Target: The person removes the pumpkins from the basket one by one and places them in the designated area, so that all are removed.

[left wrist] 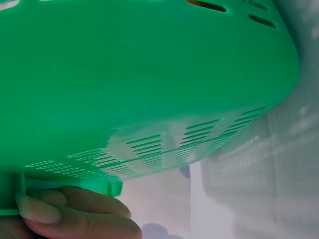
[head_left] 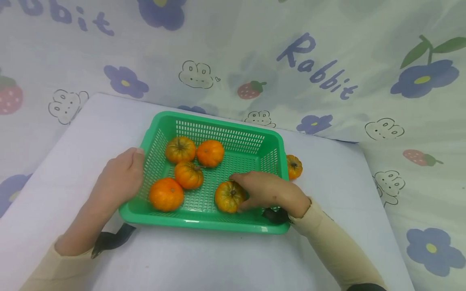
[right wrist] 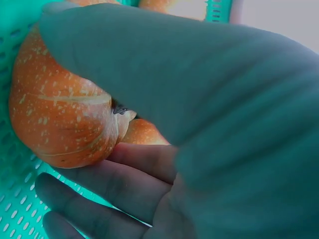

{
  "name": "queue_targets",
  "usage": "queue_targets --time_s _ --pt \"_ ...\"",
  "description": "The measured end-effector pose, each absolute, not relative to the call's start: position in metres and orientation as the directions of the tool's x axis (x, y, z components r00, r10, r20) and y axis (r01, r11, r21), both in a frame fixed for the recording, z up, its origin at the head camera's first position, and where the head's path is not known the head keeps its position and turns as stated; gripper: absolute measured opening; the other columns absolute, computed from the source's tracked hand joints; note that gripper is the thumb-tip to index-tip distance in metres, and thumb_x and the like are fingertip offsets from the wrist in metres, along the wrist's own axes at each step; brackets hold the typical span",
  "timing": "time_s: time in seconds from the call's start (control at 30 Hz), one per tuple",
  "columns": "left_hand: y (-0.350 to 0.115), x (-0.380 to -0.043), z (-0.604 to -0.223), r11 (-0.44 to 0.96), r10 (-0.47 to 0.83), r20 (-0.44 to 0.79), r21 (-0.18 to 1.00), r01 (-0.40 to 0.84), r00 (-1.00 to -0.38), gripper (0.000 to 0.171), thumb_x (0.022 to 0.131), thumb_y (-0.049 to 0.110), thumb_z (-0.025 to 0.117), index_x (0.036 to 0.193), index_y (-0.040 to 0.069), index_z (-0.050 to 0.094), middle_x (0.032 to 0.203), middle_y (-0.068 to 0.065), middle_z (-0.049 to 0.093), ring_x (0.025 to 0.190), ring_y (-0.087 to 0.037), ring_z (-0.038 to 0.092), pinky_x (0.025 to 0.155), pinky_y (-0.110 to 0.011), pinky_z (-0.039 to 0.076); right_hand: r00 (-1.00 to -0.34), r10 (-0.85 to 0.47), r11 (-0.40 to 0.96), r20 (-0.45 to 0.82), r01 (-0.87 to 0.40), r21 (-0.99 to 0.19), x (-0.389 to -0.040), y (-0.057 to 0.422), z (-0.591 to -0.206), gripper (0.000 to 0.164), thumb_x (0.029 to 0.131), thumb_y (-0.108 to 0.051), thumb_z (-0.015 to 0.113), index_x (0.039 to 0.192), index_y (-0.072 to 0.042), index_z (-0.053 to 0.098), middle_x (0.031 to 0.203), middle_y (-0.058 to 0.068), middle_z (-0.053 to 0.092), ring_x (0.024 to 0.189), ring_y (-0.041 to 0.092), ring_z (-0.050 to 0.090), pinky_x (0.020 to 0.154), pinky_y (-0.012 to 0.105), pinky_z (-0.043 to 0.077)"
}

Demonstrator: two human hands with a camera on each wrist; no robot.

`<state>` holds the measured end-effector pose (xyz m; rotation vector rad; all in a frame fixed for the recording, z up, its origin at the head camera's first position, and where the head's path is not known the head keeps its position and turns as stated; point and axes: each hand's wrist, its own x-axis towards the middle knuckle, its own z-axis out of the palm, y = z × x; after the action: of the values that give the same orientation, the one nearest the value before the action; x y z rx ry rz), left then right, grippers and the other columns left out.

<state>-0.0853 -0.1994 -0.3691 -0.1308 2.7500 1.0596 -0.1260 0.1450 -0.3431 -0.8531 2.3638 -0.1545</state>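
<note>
A green plastic basket with slotted walls stands on the white table. My left hand holds its left rim; in the left wrist view the fingers curl under that rim beside the outer wall. Inside the basket, my right hand grips a small yellow-orange pumpkin near the front right. In the right wrist view, thumb and fingers lie on either side of this speckled pumpkin. Several other small pumpkins sit in the left half, among them a bright orange one.
One more small pumpkin lies on the table just outside the basket's right wall, partly hidden by it. Behind the white tabletop hangs a cloth printed with rabbits, flowers and strawberries.
</note>
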Motion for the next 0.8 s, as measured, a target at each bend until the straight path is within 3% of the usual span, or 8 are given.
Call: queue_targets --time_s 0.2,0.8 --pt "-0.1996 -0.0859 -0.3693 0.735 -0.014 -0.217 0.660 -0.158 -0.976 0.056 0.112 0.045 0.010 0.111 0.004 0.049 0.080 -0.013 0.051 0.066 -0.028 0.051 0.054 -0.038 0.044 -0.618 -0.600 0.795 -0.507 -0.532 -0.292 -0.1269 0.1447 -0.3438 0.077 0.083 -0.042 0.090 0.147 -0.016 0.055 0.124 -0.001 0.069 0.102 0.014 0.062 0.092 0.036 0.054" --pt "-0.1989 -0.0845 -0.3686 0.731 -0.022 -0.212 0.663 -0.160 -0.977 0.055 0.112 0.046 0.011 0.106 0.005 0.048 0.078 -0.012 0.049 0.065 -0.028 0.051 0.053 -0.038 0.044 -0.607 -0.662 0.749 -0.439 -0.554 -0.363 -0.1263 0.1471 -0.3403 0.077 0.087 -0.042 0.085 0.150 -0.010 0.055 0.137 0.001 0.066 0.114 0.014 0.063 0.103 0.037 0.051"
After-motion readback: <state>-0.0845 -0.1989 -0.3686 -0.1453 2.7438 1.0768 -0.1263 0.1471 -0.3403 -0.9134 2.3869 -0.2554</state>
